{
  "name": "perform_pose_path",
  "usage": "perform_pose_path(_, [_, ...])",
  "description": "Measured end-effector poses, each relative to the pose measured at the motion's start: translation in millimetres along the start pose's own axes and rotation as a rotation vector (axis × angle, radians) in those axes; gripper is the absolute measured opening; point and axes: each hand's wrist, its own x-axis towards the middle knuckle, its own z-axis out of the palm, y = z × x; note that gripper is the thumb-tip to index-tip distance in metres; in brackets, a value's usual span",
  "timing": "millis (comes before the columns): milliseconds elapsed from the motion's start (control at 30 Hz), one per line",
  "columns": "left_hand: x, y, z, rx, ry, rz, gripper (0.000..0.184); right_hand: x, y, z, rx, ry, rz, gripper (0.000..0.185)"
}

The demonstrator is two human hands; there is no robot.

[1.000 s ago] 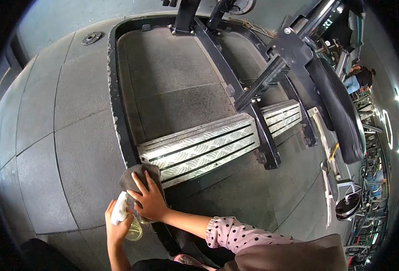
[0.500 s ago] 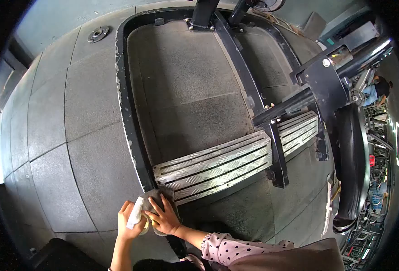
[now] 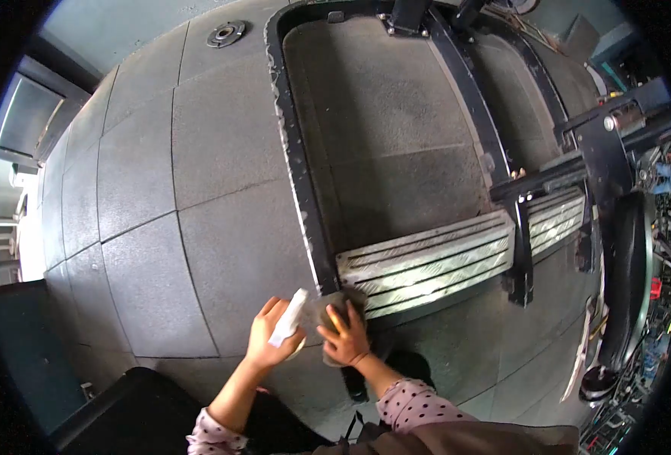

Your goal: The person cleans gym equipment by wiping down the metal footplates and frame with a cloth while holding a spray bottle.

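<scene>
My left hand (image 3: 265,341) is closed around a spray bottle, whose white spray head (image 3: 291,317) points up over the floor beside the black metal frame (image 3: 303,182). Most of the bottle's body is hidden by my fingers. A grey-brown cloth (image 3: 335,302) lies over the frame's near side bar. My right hand (image 3: 346,343) presses on this cloth with fingers slightly spread and holds it against the bar. To the right of the cloth begins a silver tread-patterned foot plate (image 3: 434,262).
Grey floor tiles (image 3: 229,250) lie left of the frame. A round metal disc (image 3: 226,33) rests near the wall. At the right stand a black padded seat (image 3: 628,277) and machine uprights. A dark padded object (image 3: 146,413) sits at lower left.
The view has turned left, so frame, plate and hands appear further right. My left hand with the spray bottle now stands a little apart from the cloth. The right hand remains on the cloth.
</scene>
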Motion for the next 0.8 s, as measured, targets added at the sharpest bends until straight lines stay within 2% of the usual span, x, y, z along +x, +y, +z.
perform_pose_path(100, [-2, 1, 3, 0.011, 0.057, 0.030, 0.020, 2, -2, -2, 0.005, 0.051, 0.002, 0.027])
perform_pose_path(200, [-4, -2, 12, -0.047, 0.159, -0.027, 0.019, -2, -4, -1, -0.035, 0.009, 0.041, 0.029])
perform_pose_path(300, [-5, -19, 25, -0.079, 0.210, 0.024, 0.017, -3, -6, 0, -0.089, -0.019, 0.072, 0.030])
perform_pose_path(400, [-12, -30, 27, -0.043, 0.138, 0.162, 0.018, -1, -10, -2, -0.104, -0.003, 0.071, 0.032])
perform_pose_path(533, [-29, -17, 13, -0.099, 0.097, 0.015, 0.025, 1, -10, -1, -0.154, -0.033, 0.070, 0.030])
perform_pose_path(667, [-42, -10, 10, -0.023, 0.064, 0.062, 0.031, 0, -8, 1, -0.179, -0.019, 0.037, 0.030])
perform_pose_path(800, [-52, -3, 3, -0.081, -0.023, 0.062, 0.032, 0, -10, -1, -0.150, -0.035, 0.052, 0.030])
